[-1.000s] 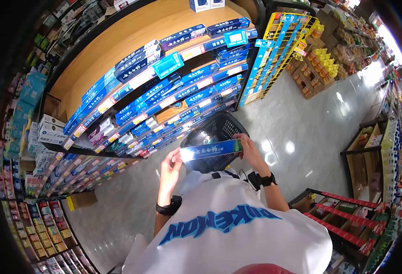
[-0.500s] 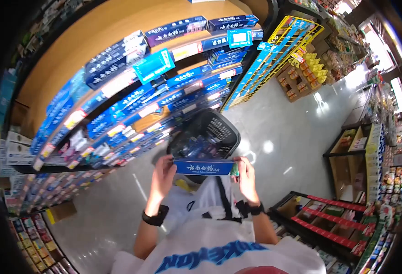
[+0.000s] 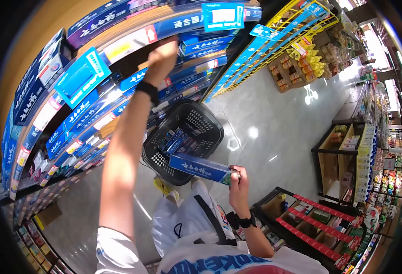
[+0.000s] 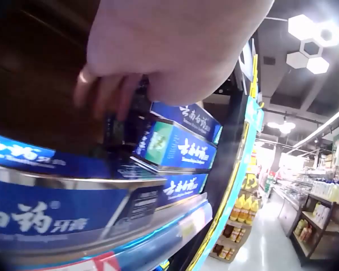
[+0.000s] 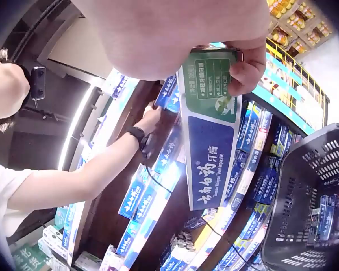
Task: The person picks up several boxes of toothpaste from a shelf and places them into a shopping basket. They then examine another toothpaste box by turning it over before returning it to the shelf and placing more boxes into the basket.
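In the head view, a long blue toothpaste box (image 3: 201, 168) slants over the basket's near edge, its green end pinched by the right hand (image 3: 239, 192). The right wrist view shows the box (image 5: 210, 161) close up, with the right hand (image 5: 209, 39) at its green end. The left hand (image 3: 163, 58) reaches into an upper shelf. Seen from the left wrist, the left hand (image 4: 169, 51) hangs with loosely bent fingers beside stacked blue boxes (image 4: 189, 148); its fingertips are partly hidden against a dark box, and contact is unclear.
A black basket (image 3: 214, 132) with several blue boxes inside stands on the floor by the shelves. Beyond it rises a yellow wire rack (image 3: 274, 43). Blue tags stick out from the shelf edge (image 3: 176, 25). A low red-edged stand (image 3: 317, 228) is at the lower right.
The left hand has let go of the box and moved up and forward into the shelf. The right hand still holds the box, now slanted over the basket. The view has shifted closer to the shelves.
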Demonstrator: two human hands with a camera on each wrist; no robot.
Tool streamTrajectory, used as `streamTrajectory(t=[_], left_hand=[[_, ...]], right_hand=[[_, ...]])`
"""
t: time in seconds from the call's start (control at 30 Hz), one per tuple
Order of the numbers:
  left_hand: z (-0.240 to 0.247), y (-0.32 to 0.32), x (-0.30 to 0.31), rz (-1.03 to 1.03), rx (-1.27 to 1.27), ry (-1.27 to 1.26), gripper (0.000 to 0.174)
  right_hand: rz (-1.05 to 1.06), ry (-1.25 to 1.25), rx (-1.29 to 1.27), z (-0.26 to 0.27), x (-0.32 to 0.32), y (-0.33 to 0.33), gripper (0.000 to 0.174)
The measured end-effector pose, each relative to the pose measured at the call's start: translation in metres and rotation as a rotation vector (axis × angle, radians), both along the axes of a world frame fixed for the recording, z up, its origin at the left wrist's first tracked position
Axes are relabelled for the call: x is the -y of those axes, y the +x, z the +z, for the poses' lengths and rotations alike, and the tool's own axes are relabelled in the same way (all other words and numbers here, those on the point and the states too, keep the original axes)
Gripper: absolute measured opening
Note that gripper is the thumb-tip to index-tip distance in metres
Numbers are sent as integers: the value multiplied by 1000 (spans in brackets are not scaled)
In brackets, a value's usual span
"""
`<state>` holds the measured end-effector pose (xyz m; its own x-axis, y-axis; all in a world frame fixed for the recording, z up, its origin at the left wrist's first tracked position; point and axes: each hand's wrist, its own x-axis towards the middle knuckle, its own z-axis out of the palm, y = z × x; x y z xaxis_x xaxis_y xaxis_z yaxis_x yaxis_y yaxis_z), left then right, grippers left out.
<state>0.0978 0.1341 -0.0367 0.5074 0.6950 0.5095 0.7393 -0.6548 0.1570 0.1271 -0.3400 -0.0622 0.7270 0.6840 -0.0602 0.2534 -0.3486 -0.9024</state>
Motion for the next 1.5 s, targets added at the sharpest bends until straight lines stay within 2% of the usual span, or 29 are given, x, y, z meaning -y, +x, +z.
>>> streamTrajectory(t=[0.03, 0.1, 0.23, 0.3, 0.33, 0.37, 0.43, 0.47, 0.57, 0.63, 0.67, 0.7, 0.77, 0.8, 0.83, 0.87, 0.97, 1.07, 1.17, 1.27, 1.37, 1.4, 1.5], left_hand=[[1, -10, -11, -114, 99, -189, 40], [0, -16, -13, -102, 153, 8, 39], [12, -12, -2, -81, 112, -64, 31], [26, -5, 10, -30, -6, -173, 25], [33, -1, 19, -46, 5, -131, 17], [46, 6, 31, 38, -44, -139, 15], [62, 13, 39, 81, -101, -228, 16], [67, 9, 39, 75, -148, -219, 20], [80, -17, 57, 70, -72, -224, 42], [113, -54, 122, 15, 106, -181, 38], [119, -77, 154, -35, 186, -298, 41], [122, -104, 186, -79, 270, -417, 45], [104, -165, 251, -171, 382, -402, 41], [98, -198, 284, -136, 342, -480, 39], [90, -230, 313, -154, 456, -682, 37], [87, -263, 342, -81, 409, -844, 33], [78, -342, 411, -96, 559, -1250, 36], [79, -399, 466, -5, 894, -1388, 39], [89, -439, 501, 166, 971, -1280, 45], [101, -459, 526, 167, 1220, -1218, 43], [95, -491, 550, 122, 1052, -1110, 45], [95, -495, 556, 125, 1103, -1125, 47], [95, -503, 570, 168, 1012, -1122, 48]], right_hand=[[-8, 9, -33, 3, -2, 3, 32], [-31, 21, -154, 6, -7, 9, 32], [-38, 65, -283, 8, -14, 21, 31], [-24, 46, -88, 3, -10, 27, 32], [-6, 65, 24, 3, -8, 33, 32], [5, 102, 133, 5, -11, 37, 32], [-9, -9, -43, 34, -7, 39, 27], [-4, 13, -66, 48, -6, 38, 26], [-9, 114, -33, 74, 3, 33, 24], [-32, 145, -100, 93, 12, 23, 23], [-50, 166, -130, 96, 18, 16, 24], [-56, 185, -179, 101, 22, 6, 25], [-49, 207, -263, 112, 34, -10, 27], [-25, 190, -308, 120, 39, -21, 30], [31, 190, -294, 121, 42, -30, 30], [80, 189, -284, 117, 45, -42, 31], [257, 174, -205, 124, 54, -79, 30], [450, 196, -94, 132, 58, -122, 28], [548, 186, -168, 158, 64, -157, 27], [608, 101, -333, 179, 69, -185, 30], [632, 23, -403, 174, 77, -199, 35], [686, -34, -368, 176, 81, -198, 41], [680, -158, -403, 161, 89, -201, 47]])
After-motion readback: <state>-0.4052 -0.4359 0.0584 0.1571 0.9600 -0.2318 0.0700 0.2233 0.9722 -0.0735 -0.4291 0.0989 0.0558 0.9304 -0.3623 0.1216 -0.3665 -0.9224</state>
